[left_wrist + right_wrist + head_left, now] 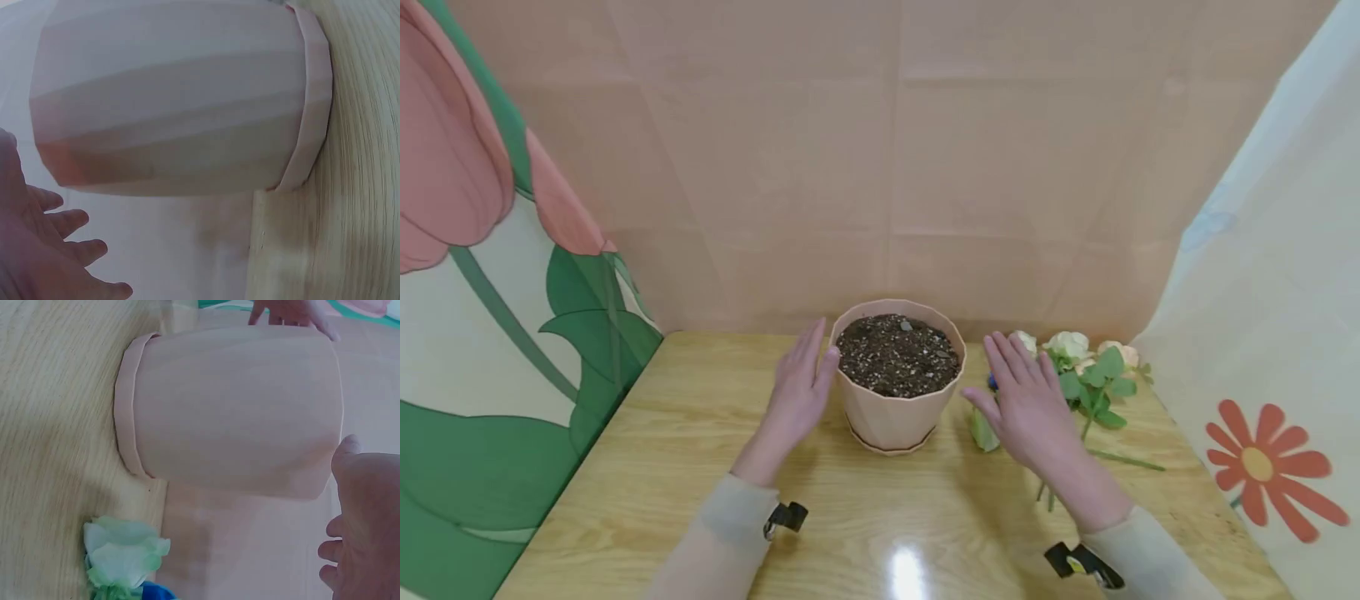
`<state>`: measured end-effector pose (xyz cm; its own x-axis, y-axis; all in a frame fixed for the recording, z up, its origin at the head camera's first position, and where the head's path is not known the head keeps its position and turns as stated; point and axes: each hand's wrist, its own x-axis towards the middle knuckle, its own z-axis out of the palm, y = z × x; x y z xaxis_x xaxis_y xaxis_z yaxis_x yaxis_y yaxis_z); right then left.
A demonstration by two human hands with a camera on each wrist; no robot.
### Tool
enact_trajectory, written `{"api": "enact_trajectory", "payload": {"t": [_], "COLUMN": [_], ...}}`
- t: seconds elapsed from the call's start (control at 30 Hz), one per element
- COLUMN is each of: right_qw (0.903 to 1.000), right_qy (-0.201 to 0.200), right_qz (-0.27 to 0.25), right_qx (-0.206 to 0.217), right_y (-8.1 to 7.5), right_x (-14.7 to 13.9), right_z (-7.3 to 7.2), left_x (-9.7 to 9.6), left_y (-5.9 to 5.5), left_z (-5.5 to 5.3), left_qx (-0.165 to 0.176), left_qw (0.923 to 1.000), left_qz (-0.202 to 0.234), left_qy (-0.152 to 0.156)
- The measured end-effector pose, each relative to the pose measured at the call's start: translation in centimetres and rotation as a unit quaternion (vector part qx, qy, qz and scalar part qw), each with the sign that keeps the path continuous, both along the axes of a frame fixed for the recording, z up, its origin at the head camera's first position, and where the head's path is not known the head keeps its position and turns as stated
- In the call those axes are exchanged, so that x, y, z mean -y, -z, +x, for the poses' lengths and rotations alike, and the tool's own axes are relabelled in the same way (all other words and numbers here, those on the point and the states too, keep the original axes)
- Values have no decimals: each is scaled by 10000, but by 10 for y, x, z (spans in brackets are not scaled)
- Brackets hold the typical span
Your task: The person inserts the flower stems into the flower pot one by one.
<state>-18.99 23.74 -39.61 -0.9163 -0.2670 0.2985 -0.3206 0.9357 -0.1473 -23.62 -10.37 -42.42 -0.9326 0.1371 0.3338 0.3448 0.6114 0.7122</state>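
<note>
A pale pink faceted flower pot full of dark soil stands upright on a matching saucer. My left hand is just left of the pot with fingers extended, its thumb close to the rim. To the right of the pot, my right hand has its fingers straight and its palm toward the pot. Neither hand holds anything. In the left wrist view the spread left fingers are beside the pot's upper wall. The right thumb appears right at the rim in the right wrist view.
White and peach artificial roses with green leaves and stems lie on the wooden table behind and beyond the right hand. A pale green-white flower lies near the pot's right side, with something blue beside it. A pink cloth backdrop hangs behind.
</note>
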Motion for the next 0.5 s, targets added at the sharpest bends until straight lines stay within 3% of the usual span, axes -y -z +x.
{"api": "enact_trajectory", "payload": {"t": [0.23, 0.5], "right_qw": [9997, 9992], "right_qy": [4, 1], "right_qz": [-212, -180], "right_qx": [-71, -345], "right_y": [11, 28], "right_x": [-11, -34], "right_z": [4, 4], "left_x": [-9, -20], "left_y": [5, 13], "left_z": [-3, -9], "left_qx": [334, 471], "left_qw": [9941, 9820], "left_qz": [1020, 1811], "left_qy": [177, 252]}}
